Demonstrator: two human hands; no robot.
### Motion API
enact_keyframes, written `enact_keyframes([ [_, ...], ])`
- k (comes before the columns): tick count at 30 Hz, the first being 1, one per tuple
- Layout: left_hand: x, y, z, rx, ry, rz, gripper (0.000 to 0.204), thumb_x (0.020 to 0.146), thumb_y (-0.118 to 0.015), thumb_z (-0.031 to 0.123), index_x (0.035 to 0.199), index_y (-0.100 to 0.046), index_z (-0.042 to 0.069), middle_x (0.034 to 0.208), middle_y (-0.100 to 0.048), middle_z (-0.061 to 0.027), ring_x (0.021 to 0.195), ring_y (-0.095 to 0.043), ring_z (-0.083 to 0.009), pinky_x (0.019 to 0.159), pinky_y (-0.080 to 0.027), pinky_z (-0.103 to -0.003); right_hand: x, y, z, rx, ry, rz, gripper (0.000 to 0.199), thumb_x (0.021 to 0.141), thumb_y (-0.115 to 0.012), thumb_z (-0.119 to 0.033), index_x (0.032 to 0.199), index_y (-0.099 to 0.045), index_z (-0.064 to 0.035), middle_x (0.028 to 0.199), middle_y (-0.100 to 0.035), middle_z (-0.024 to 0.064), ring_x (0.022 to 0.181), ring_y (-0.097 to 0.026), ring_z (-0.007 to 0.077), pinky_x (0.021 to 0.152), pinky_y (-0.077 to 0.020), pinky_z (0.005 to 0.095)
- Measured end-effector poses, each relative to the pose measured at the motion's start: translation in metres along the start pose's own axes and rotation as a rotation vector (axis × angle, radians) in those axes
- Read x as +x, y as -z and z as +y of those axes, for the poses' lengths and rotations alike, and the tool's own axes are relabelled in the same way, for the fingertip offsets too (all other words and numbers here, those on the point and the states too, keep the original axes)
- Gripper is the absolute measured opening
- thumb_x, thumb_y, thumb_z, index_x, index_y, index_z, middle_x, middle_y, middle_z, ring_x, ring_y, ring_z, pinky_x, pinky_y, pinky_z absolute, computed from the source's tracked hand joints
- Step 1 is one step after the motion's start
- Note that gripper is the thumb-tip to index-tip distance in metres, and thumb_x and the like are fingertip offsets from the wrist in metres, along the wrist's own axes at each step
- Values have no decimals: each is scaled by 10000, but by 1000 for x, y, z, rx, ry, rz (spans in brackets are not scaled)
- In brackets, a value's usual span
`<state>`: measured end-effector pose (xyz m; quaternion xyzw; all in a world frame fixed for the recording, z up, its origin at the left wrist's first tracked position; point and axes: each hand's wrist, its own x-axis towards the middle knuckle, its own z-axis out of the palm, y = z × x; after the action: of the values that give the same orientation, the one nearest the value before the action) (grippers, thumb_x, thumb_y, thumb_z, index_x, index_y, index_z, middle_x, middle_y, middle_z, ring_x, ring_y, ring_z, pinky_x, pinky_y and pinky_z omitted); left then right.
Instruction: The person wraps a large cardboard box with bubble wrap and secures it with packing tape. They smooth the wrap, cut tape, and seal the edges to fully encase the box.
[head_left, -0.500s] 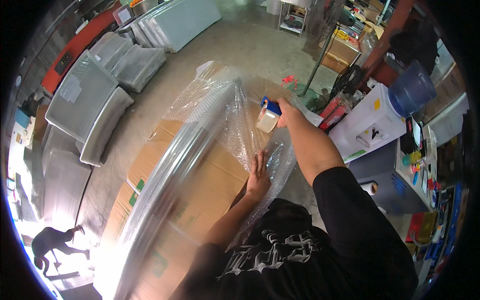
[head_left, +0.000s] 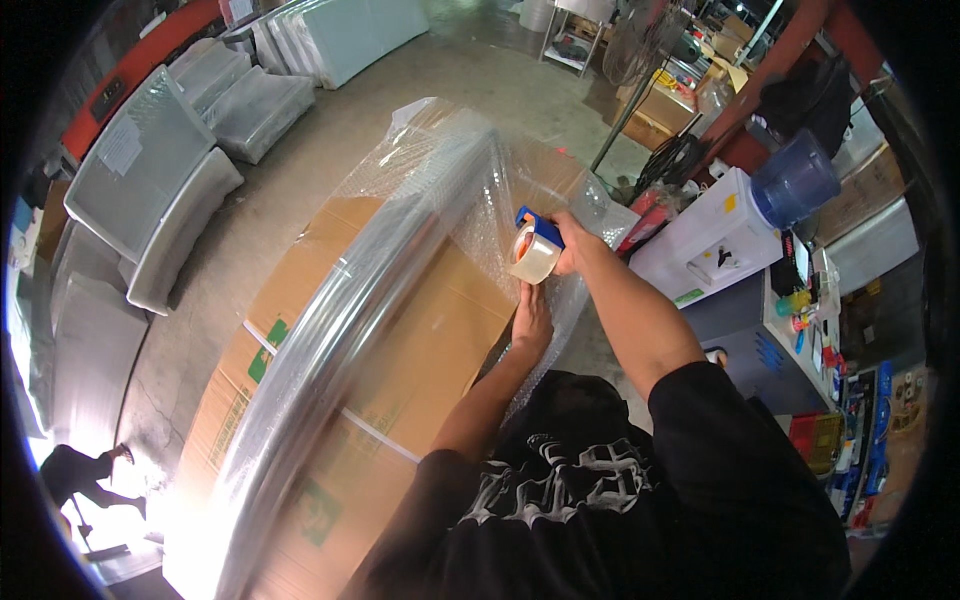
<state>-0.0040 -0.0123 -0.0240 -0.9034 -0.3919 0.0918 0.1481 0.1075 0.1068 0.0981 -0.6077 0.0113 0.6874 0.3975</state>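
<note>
The large brown cardboard (head_left: 445, 330) carries along its length a long bundle (head_left: 365, 275) in shiny clear film, and over its far end is spread the bubble wrap (head_left: 485, 215). Near the right edge of the cardboard, at this far end, the right hand (head_left: 568, 243) holds a blue tape dispenser (head_left: 536, 248). Just beside it, the left hand (head_left: 532, 320) rests with stretched fingers on the wrap; whether it also grips, I cannot tell
</note>
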Motion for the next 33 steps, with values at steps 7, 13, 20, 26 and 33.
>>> enact_keyframes([
  [7,13,-24,15,-77,-100,-115,549,1022,-468,309,1494,-548,40,1669,-355,-129,1574,-207,-358,1249,-53,-631,-26,1,47,-2,3,-124,416,1025,-462,-407,1038,-671,-48,1023,-717,130,921,-722,320,888,-594,536],
  [13,15,-13,12,-108,84,2,574,1021,-461,288,1525,-491,15,1689,-304,-132,1581,-183,-358,1260,-40,-613,-53,-21,90,-25,9,-140,376,1046,-468,-391,1055,-658,-67,897,-684,123,786,-709,293,784,-612,507],
  [20,4,-15,9,-120,69,-6,585,1017,-459,286,1528,-478,1,1692,-289,-144,1581,-180,-363,1266,-49,-595,-71,-15,125,29,28,-86,382,1034,-497,-398,909,-652,-73,800,-665,111,638,-680,243,611,-615,400],
  [26,-3,-19,16,-115,75,0,595,1014,-457,284,1531,-466,-11,1695,-277,-154,1581,-177,-367,1272,-56,-580,-82,-19,147,-37,-85,-65,377,1015,-555,-413,902,-645,-64,794,-670,114,606,-672,236,577,-614,380],
  [33,-4,-22,16,-131,99,3,607,1010,-454,282,1534,-452,-26,1698,-262,-166,1581,-174,-372,1278,-64,-562,-116,-9,150,50,5,-74,356,1027,-547,-400,1003,-648,-59,810,-659,106,613,-656,232,566,-598,364],
])
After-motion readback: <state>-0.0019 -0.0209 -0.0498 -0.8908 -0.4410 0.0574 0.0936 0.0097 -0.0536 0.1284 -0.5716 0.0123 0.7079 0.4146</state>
